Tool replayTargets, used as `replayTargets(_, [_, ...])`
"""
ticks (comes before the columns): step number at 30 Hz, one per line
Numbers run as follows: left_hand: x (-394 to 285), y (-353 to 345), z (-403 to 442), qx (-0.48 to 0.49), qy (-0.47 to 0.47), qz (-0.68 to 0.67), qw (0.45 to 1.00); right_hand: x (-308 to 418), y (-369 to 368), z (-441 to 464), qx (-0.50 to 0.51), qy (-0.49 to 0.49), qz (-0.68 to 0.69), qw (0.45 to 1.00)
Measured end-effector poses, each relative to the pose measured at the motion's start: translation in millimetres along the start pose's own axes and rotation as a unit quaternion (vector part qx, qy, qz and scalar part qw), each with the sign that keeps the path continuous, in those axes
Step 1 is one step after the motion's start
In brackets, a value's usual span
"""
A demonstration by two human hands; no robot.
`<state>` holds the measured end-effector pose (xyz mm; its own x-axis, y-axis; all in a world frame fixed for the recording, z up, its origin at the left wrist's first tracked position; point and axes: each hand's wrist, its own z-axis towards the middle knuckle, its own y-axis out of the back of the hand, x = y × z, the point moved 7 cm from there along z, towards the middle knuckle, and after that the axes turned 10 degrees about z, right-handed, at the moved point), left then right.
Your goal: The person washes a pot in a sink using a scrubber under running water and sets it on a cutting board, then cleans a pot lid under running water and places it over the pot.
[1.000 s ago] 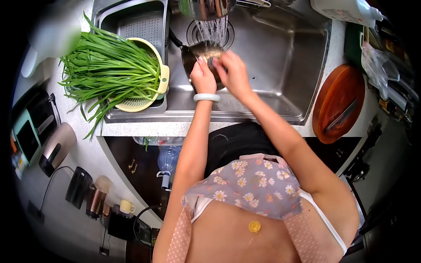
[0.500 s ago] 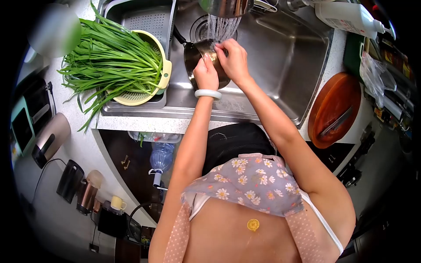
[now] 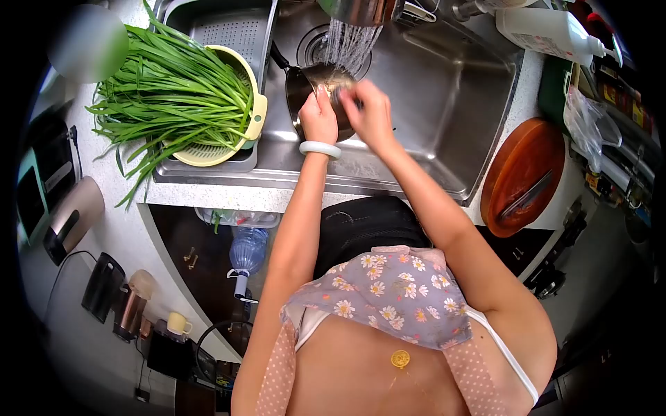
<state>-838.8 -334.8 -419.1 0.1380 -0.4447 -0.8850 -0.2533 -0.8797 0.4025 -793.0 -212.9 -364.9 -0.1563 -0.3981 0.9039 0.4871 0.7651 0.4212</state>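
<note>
Pot [image 3: 297, 97] located in the upper centre of the frame, inside the steel sink [image 3: 444, 104], tilted, its dark handle pointed to the upper left. Near side of the pot gripped by the left hand [image 3: 319, 119]: fingers curled in, thumb laid along the metal. Pale bracelet [image 3: 320, 149] worn on that wrist. Right hand [image 3: 370, 114] bent in close at the right side of the pot, fingers partly curled and motion-blurred; can't tell whether anything is pinched there or exactly how far the fingers are closed.

Water [image 3: 349, 47] is being let out in several streams from the metal faucet head [image 3: 362, 10] at top centre, falling at the far side of the pot. Drain partly visible behind the streams.

Upper left: long green stalks [image 3: 173, 97] piled in a yellow colander [image 3: 257, 118], many hung out over its left side. Colander set over the lower part of a perforated tray [image 3: 232, 31] at the sink's left.

Right of frame: round wooden board [image 3: 506, 166] tilted beside the sink, dark narrow utensil [image 3: 527, 197] laid against its face. White bottle [image 3: 548, 31] seen at upper right, clear plastic bag [image 3: 585, 128] below it. Speckled surface [image 3: 222, 196] visible along the sink's near edge.
</note>
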Motion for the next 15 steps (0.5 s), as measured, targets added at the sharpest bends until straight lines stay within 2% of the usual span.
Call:
replayTargets(3, [0, 3, -2, -0.006, -0.004, -0.008, 1.000, -12, -9, 29, -0.023, -0.002, -0.022, 0.999])
replayTargets(4, [7, 5, -1, -0.006, -0.006, 0.026, 1.000, -11, -8, 16, -0.006, -0.004, -0.018, 1.000])
replayTargets(6, [0, 4, 0, -0.012, -0.002, -0.017, 1.000, 6, -2, -23, 0.035, 0.024, -0.030, 0.999])
replayTargets(7, [2, 4, -2, -0.007, 0.013, -0.028, 1.000, 6, 0, -28, 0.018, 0.030, -0.014, 0.999])
replayTargets(11, [2, 5, -1, -0.006, 0.003, 0.016, 1.000, -12, -11, 32, -0.024, 0.008, -0.005, 1.000])
replayTargets(13, [-2, 7, -1, -0.025, -0.034, -0.011, 0.999, -7, -4, 14, -0.025, 0.016, -0.011, 0.999])
replayTargets(15, [-3, 7, 1, 0.003, 0.000, 0.009, 1.000, -1, 3, -17, 0.004, 0.014, -0.031, 0.999])
